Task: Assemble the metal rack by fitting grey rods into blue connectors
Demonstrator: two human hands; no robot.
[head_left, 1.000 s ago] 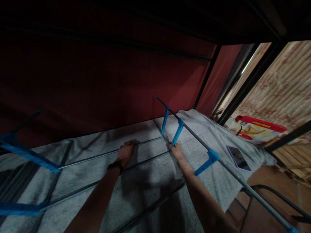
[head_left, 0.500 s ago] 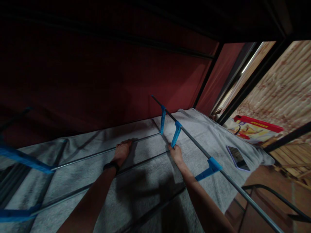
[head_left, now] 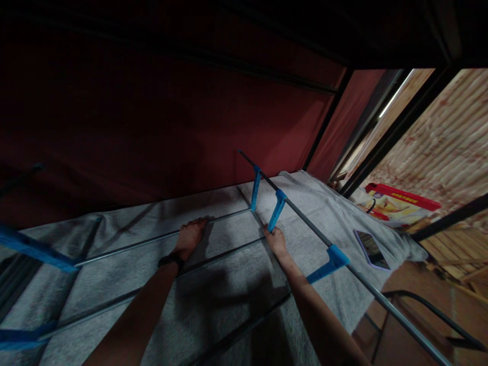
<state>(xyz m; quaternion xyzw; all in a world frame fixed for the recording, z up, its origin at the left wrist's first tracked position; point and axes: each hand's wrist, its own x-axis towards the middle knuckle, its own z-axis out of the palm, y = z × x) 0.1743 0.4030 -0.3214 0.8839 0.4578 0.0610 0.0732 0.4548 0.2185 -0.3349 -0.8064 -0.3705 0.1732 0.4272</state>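
Note:
A frame of thin grey metal tubes joined by blue plastic connectors lies on a grey cloth (head_left: 324, 203). My left hand (head_left: 189, 238), with a dark band at the wrist, is closed over the far cross tube (head_left: 229, 215). My right hand (head_left: 276, 241) grips the lower end of the middle blue connector (head_left: 277, 211), where another cross tube (head_left: 224, 252) meets it. Beyond it stands a second blue connector (head_left: 255, 189); a third, nearer one (head_left: 330, 263) is partly behind my right forearm. All three sit on a long tube (head_left: 308, 223) running from the back towards the lower right.
On the cloth's right side lies a phone (head_left: 371, 249). A dark red panel (head_left: 213, 137) rises behind the frame. Black metal posts (head_left: 396, 127), a red and yellow box (head_left: 402, 203) and a curved black metal bar (head_left: 430, 310) are to the right. More blue connectors (head_left: 34, 249) are at left.
The view has shifted slightly, and the frame's left end sits a little further left in the picture. Both hands keep their holds on the frame.

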